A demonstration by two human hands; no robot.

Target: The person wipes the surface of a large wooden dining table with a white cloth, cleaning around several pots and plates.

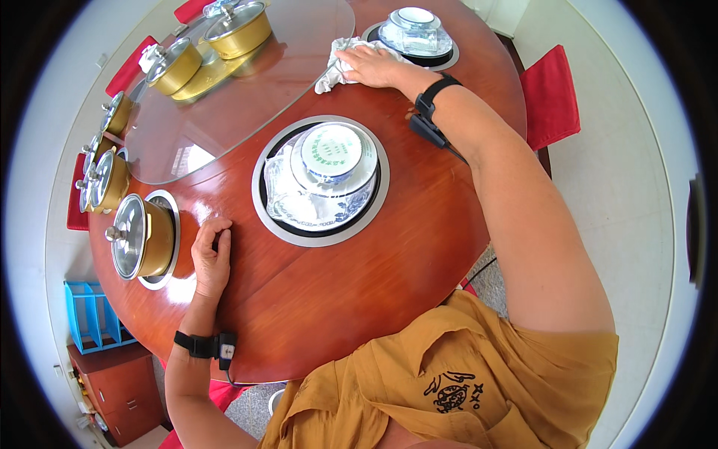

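My right hand (373, 66) lies flat with its fingers stretched out on a crumpled white cloth (327, 81). The cloth sits on the table at the edge of the glass turntable (258, 105). Beside that hand stands a stack of bowls and plates (416, 35) on a round inset. Resting on the wooden table (314, 280), my left hand (212, 258) has curled fingers and nothing visible in them. It is between a gold pot with a glass lid (155, 239) and a nearer stack of white and blue dishes (329, 168), partly wrapped in clear film.
Gold lidded pots (238, 31) stand on the turntable, and several more (110, 179) line the table's left side. Red chairs (550, 97) surround the table. A blue rack (91, 318) sits on a brown cabinet (123, 389) at lower left.
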